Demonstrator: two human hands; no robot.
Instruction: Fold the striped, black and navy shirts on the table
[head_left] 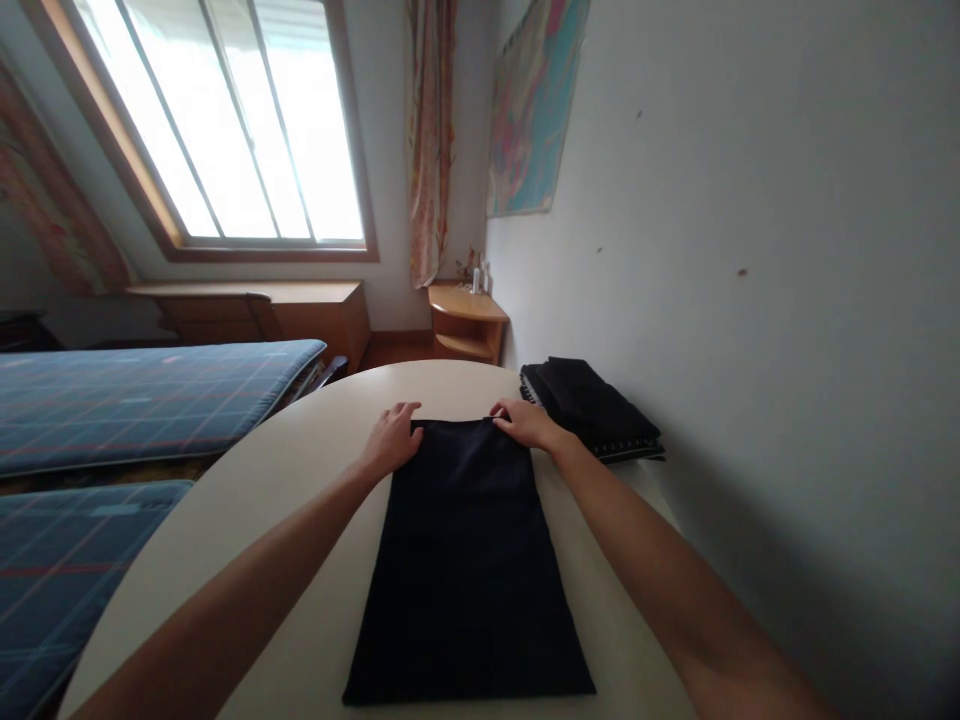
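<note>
Step in hand, as judged: aligning the dark cloth (465, 570), flat on the counter (262, 470), extending nearward from the fingers. Left hand (391, 440): fingers parted at one far corner. Right hand (525, 424): fingers narrow near the other; grip cannot be told. Next move calls for level corners. No legible writing.

Both hands (394, 440) (523, 424) at dark, possibly navy cloth (469, 570)

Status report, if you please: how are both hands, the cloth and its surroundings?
Left hand and right hand at far edge of dark cloth, one near each corner. Cloth lying flat on pale table. Black fabric stack to right, not on cloth.
</note>
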